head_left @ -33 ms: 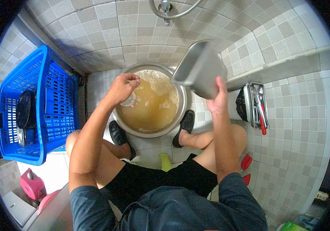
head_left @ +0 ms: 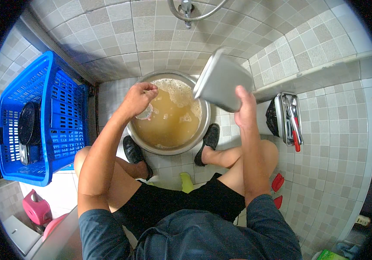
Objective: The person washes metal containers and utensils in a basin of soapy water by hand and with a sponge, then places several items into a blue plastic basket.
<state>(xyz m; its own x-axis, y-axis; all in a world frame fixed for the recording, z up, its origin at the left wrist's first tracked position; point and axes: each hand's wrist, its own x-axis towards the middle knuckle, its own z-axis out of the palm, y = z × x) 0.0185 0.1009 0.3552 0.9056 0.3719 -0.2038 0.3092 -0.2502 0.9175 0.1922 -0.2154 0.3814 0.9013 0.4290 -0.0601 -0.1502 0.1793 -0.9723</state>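
A wide metal basin (head_left: 168, 151) of cloudy yellowish water, foamy along its far edge, stands on the floor between my feet. Over its left rim is my left hand (head_left: 137, 99), fingers curled closed. A small pale, shiny, mesh-like thing (head_left: 145, 113) shows beside that hand at the water; whether the fingers hold it is unclear. On the right, my right hand (head_left: 246, 105) grips a deep rectangular metal pan (head_left: 224, 80) by its near right side, thumb on the outside. The pan is tilted in the air above the basin's right rim, its outer face toward me, blurred by motion.
To the left, a blue plastic basket (head_left: 47, 121) holds dark and metal ware. At right, a metal container (head_left: 286, 119) holds utensils, one red-handled. A tap with a hose (head_left: 187, 8) is on the far wall. A pink stool (head_left: 36, 208) stands at lower left.
The pan has turned in my right hand's grip: its open inside showed before, and now its outer face does. My left hand has stayed in place.
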